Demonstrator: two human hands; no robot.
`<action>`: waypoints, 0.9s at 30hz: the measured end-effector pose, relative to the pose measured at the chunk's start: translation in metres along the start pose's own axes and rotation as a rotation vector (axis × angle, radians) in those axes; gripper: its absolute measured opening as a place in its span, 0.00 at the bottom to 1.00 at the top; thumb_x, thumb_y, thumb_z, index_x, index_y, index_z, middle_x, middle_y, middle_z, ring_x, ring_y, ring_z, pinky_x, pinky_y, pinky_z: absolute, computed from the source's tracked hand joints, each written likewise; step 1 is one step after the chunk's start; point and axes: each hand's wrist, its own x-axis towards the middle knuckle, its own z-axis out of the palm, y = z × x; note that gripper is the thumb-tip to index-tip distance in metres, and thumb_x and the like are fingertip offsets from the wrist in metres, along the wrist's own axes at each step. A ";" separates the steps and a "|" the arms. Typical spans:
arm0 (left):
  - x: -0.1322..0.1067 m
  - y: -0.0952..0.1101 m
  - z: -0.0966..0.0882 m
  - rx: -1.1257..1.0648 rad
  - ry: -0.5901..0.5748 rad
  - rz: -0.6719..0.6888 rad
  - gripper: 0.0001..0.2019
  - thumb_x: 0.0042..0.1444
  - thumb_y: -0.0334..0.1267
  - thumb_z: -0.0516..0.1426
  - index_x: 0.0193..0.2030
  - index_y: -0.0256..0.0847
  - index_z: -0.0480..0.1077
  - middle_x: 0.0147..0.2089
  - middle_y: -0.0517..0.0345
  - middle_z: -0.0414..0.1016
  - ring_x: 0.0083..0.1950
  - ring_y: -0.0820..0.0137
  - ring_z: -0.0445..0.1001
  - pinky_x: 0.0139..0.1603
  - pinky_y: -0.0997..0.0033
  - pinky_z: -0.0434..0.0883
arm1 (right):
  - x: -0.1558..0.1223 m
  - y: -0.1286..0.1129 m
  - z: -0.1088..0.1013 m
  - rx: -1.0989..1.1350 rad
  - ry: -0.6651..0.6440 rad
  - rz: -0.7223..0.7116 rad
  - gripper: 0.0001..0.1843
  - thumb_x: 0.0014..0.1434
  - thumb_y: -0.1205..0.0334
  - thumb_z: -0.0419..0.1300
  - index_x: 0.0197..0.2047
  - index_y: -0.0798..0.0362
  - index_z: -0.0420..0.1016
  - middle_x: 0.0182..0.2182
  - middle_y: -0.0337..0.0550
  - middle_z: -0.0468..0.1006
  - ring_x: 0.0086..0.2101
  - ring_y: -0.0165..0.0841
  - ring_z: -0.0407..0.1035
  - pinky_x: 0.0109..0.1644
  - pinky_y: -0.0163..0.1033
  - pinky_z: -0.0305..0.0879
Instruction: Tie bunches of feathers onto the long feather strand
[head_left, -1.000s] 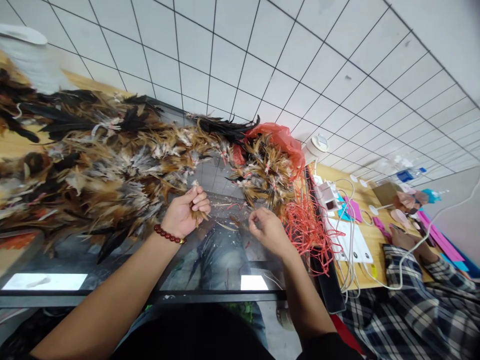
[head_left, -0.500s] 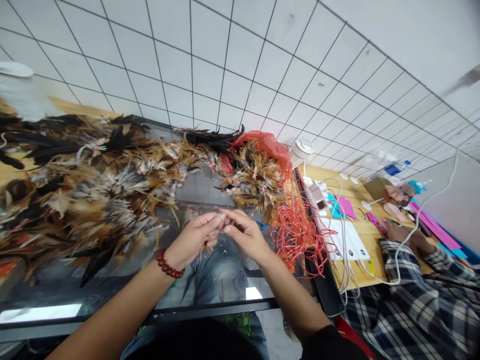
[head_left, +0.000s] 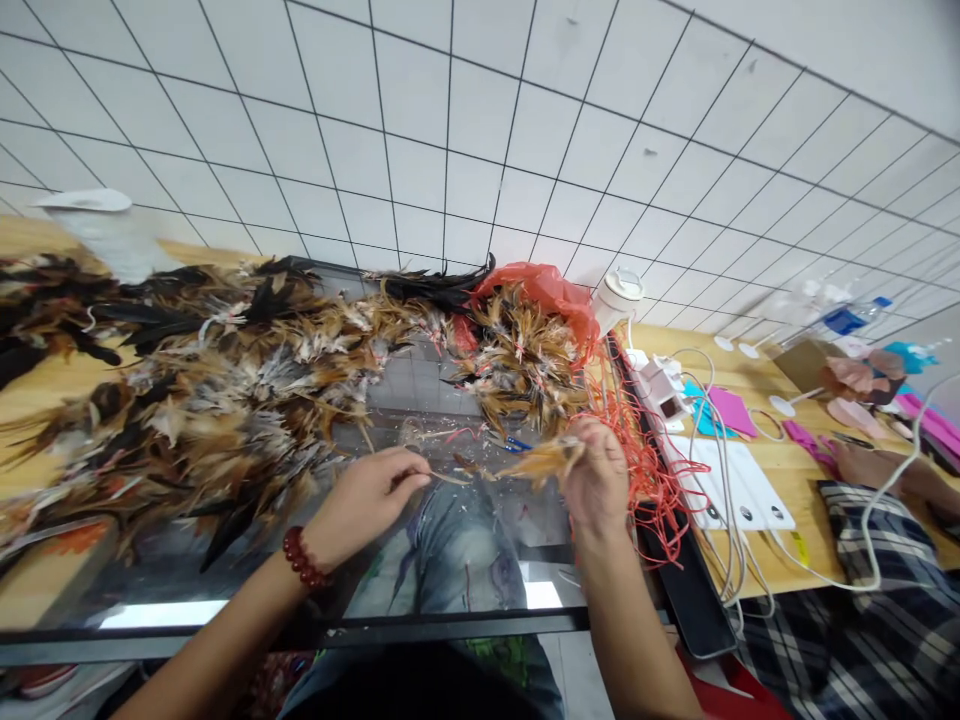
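Observation:
My right hand (head_left: 600,482) is closed on a small bunch of brown feathers (head_left: 536,464), whose tips point left and are somewhat blurred. Between the pinched thumb and fingers of my left hand (head_left: 384,490) is a thin pale strip (head_left: 450,480), pointing right; whether it is a quill or a tie I cannot tell. Both hands are above the dark glassy tabletop (head_left: 420,385). A large heap of brown, grey and black feathers (head_left: 247,385) lies to the left. Beyond my right hand, more feather bunches (head_left: 525,345) rest against a red plastic bag (head_left: 544,290).
Tangled red string (head_left: 652,490) spills over the table's right edge. A white lidded cup (head_left: 619,295) stands behind it. White cables and a white power strip (head_left: 739,490) lie on the wooden table, beside a person in a plaid sleeve (head_left: 862,525). A blue pen-like item (head_left: 517,444) lies near the feathers.
My hands were together at the centre and have moved apart. The right went right with the feather bunch; the left moved slightly left with the thin strip. The view has shifted a little.

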 end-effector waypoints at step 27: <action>0.024 0.015 0.024 1.148 -0.390 0.506 0.12 0.58 0.32 0.53 0.47 0.37 0.72 0.46 0.46 0.73 0.49 0.59 0.68 0.47 0.58 0.61 | 0.000 -0.023 -0.014 0.502 0.026 0.236 0.17 0.48 0.55 0.70 0.25 0.51 0.66 0.24 0.33 0.62 0.24 0.25 0.56 0.28 0.33 0.58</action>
